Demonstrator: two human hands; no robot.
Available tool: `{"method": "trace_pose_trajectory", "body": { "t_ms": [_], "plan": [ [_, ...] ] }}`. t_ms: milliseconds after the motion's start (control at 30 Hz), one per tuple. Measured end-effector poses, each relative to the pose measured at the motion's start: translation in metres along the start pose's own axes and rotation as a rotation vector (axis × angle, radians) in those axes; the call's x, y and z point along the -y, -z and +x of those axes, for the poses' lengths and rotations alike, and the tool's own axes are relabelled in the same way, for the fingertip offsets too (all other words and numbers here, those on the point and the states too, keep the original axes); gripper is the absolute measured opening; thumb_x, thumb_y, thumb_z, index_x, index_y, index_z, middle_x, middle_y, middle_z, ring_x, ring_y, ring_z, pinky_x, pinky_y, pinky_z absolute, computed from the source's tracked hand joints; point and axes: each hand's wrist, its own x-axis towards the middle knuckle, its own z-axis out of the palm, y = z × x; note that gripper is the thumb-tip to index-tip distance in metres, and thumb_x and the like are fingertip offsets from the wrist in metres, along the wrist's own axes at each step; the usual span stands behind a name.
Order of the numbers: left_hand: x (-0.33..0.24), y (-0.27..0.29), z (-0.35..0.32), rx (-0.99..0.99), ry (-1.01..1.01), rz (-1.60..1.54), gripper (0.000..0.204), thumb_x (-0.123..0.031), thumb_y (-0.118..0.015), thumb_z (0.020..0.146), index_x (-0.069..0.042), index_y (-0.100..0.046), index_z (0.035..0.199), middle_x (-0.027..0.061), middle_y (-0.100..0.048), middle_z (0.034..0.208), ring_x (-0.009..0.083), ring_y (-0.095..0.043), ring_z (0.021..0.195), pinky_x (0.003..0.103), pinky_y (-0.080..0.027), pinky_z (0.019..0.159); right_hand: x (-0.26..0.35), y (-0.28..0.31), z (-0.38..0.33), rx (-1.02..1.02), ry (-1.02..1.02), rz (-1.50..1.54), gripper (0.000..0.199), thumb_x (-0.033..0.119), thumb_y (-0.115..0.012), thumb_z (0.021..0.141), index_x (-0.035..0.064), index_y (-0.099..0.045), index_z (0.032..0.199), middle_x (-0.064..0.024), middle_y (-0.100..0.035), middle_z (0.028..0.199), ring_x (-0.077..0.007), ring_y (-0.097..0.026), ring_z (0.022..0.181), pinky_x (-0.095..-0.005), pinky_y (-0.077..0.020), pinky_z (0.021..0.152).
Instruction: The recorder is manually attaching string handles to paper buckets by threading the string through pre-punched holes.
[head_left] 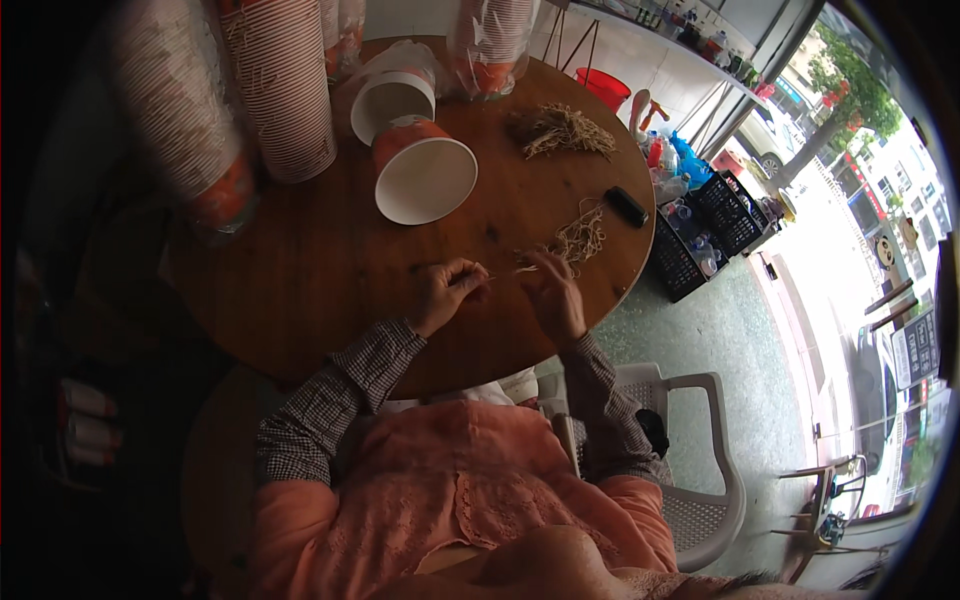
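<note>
Above the near part of the round wooden table (330, 285), my left hand (447, 296) pinches a thin strand whose end barely shows at the fingertips. My right hand (556, 300) is a short way to its right, thumb and fingers curled together at a thin pale strand (526, 269). Just beyond the right hand lies a loose tangle of tan, string-like strands (581, 238). A larger bundle of such strands (570, 133) lies farther back. Past my left hand, a large paper bucket (428, 182), white inside and orange outside, rests on its side with its mouth toward me.
Tall stacks of paper buckets (277, 95) crowd the far left; some are in clear plastic. Another bucket (394, 103) lies behind the tipped one. A black oblong object (626, 206) sits by the right edge. Black crates (683, 250) and a grey plastic chair (705, 480) stand right.
</note>
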Motion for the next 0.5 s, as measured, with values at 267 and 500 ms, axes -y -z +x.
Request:
{"method": "trace_pose_trajectory", "body": {
  "t_ms": [267, 500],
  "plan": [
    [-0.012, 0.046, 0.050, -0.083, -0.078, -0.483, 0.023, -0.022, -0.046, 0.097, -0.006, -0.059, 0.087, 0.0054, -0.063, 0.093, 0.0120, -0.059, 0.080, 0.028, -0.049, 0.074, -0.189, -0.008, 0.047, -0.033, 0.048, -0.258, 0.026, 0.013, -0.055, 0.086, 0.0077, -0.063, 0.110, -0.0139, -0.055, 0.121, -0.0317, -0.053, 0.113, -0.0381, -0.0465, 0.091],
    [0.006, 0.190, 0.034, -0.331, -0.230, -0.491, 0.022, -0.025, -0.050, 0.092, -0.007, -0.054, 0.079, 0.0074, -0.061, 0.091, 0.0136, -0.056, 0.073, 0.029, -0.048, 0.069, -0.104, -0.015, 0.135, 0.147, -0.119, -0.563, 0.040, 0.017, -0.064, 0.081, 0.0037, -0.058, 0.118, -0.0144, -0.053, 0.124, -0.0330, -0.053, 0.112, -0.0403, -0.0471, 0.088]
  ]
}}
